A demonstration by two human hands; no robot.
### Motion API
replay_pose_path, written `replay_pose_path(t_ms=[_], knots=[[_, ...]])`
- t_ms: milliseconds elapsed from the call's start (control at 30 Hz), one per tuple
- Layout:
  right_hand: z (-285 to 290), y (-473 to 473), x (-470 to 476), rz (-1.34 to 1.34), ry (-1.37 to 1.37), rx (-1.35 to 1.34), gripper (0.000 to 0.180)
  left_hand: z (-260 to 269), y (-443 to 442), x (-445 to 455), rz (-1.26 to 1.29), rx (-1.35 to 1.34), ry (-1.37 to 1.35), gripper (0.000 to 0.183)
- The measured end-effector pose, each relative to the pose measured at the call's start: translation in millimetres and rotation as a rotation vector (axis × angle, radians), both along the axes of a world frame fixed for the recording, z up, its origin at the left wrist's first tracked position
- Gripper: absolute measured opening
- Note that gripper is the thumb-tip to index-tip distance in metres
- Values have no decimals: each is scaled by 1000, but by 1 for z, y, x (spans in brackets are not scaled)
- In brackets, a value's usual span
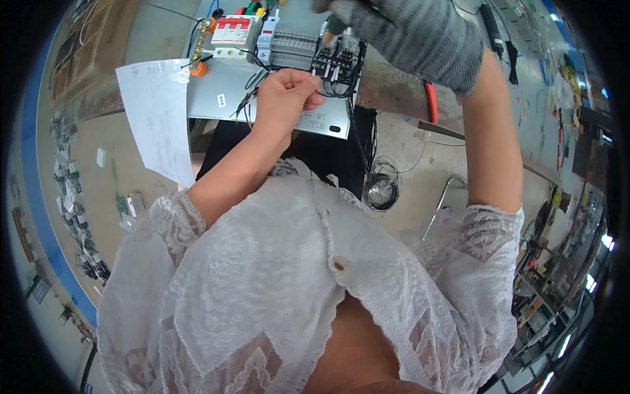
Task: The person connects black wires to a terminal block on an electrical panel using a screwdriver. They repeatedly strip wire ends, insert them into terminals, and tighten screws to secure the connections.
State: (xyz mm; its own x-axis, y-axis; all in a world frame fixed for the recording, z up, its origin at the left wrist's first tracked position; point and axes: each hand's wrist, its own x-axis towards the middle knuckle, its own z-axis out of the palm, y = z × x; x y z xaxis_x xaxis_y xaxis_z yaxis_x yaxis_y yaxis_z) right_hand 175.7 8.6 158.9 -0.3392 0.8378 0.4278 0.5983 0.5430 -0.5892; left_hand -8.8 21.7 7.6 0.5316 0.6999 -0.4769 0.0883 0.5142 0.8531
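Note:
My bare left hand (290,96) pinches the white-sleeved end of a black wire (315,74) at the lower edge of a black contactor-like device (337,61). Above it, my right hand (408,37), in a grey knitted glove, is closed around a screwdriver (335,25) whose dark and orange part points down at the device; its tip is hidden. The device sits on a metal mounting plate (211,101), beside a row of grey terminal blocks (295,42), a narrow white module (266,39) and a circuit breaker with red levers (235,34). Loose black wires (248,101) hang near my left wrist.
A printed sheet (157,118) hangs at the plate's left edge, near a brass busbar (199,44) on orange insulators. A red tool handle (431,102) lies on the bench edge to the right. Below stand a coil of thin wire (381,192) and a bent metal tube frame (438,207).

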Motion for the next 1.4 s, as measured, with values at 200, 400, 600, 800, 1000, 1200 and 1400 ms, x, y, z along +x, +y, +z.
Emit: replay_pose_path(t_ms=[200, 400, 600, 800, 1000, 1200, 1400], knots=[[41, -21, 2, -273, -173, 37, 15, 7, -1, 4, -34, 23, 3, 9], [-73, -57, -36, -678, -219, -342, 17, 7, -4, 1, 5, 27, 26, 7], [-137, -46, -62, -932, 123, -588, 26, -2, -6, 2, 17, 104, -67, 5], [-145, -49, -59, -917, 621, -596, 19, -2, -4, -4, -59, 77, -111, 7], [-136, -59, -43, -739, 1080, -896, 21, -5, -2, -15, -128, -271, -326, 15], [-118, -54, -49, -801, 853, -971, 19, -10, -7, -15, -43, -350, -384, 11], [-145, -59, -63, -992, 360, -552, 19, 9, -9, -3, 82, -350, -233, 7]])
